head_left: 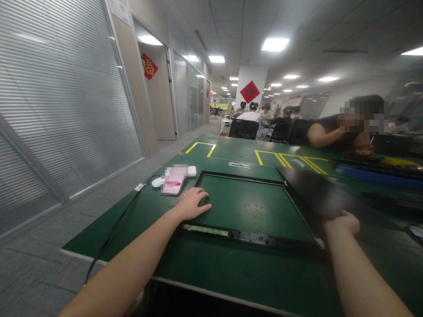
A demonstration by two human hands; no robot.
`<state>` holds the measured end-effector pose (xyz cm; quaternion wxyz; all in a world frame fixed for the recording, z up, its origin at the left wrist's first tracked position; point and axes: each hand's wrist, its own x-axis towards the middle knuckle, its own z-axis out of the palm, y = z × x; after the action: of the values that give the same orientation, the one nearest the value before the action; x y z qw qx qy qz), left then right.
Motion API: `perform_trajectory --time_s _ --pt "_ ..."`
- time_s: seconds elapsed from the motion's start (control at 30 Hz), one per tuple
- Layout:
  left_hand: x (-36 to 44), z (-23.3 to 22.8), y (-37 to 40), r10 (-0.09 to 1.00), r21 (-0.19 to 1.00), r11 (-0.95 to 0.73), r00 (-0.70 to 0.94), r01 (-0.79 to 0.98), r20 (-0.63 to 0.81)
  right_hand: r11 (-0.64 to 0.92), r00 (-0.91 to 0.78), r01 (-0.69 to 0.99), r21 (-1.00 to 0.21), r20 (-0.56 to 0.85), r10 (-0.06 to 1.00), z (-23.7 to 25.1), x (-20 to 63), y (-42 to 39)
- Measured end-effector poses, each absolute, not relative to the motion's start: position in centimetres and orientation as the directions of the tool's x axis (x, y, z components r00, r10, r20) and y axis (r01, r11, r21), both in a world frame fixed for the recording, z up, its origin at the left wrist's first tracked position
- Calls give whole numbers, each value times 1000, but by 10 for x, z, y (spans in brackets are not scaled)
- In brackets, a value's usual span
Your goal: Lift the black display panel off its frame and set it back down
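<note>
At a green workbench (211,268), a person's left hand (191,203) presses flat, fingers spread, on the left rail of a black rectangular frame (231,233) lying flat, long axis left to right. The right hand (342,221) grips a dark panel (313,193), tilted up beside the frame's right edge. A pink phone (173,180) lies nearby.

There are two bare hands, the left hand (193,203) and the right hand (342,221). There is one black frame (243,236) on the one green table (231,273). There is one dark panel (317,193). One phone (173,180) lies by one white charger (191,171), and one black cable (112,231) runs off the table. Two red signs hang up, one on the door (149,66) and one on the pillar (250,91). One person (330,130) leans at the next table.
</note>
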<state>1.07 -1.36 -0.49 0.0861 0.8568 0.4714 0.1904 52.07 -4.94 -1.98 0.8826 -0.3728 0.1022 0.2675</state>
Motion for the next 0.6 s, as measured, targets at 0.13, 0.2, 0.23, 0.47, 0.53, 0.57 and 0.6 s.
perform_trajectory --time_s 0.13,0.2,0.23,0.47,0.53,0.57,0.6 --pt "11 -4 -12 848 308 -529 480 790 225 567 879 -469 -677 -422 224 -16 518 -48" --pt "12 -3 -12 848 300 -530 484 793 217 565 869 -488 -665 -432 243 -15 518 -48" --pt "12 -3 -12 847 298 -531 486 793 216 562 863 -498 -660 -438 251 -14 518 -49" --pt "12 -4 -10 836 299 -549 503 780 221 548 836 -548 -632 -420 353 -12 514 -58" --pt "11 -5 -9 830 295 -558 511 776 225 533 841 -539 -653 -373 392 -11 511 -61" --pt "11 -5 -9 827 295 -562 514 773 228 518 847 -523 -677 -343 407 -11 509 -62" --pt "11 -5 -9 824 296 -566 517 770 231 497 852 -504 -706 -314 418 -10 507 -63"
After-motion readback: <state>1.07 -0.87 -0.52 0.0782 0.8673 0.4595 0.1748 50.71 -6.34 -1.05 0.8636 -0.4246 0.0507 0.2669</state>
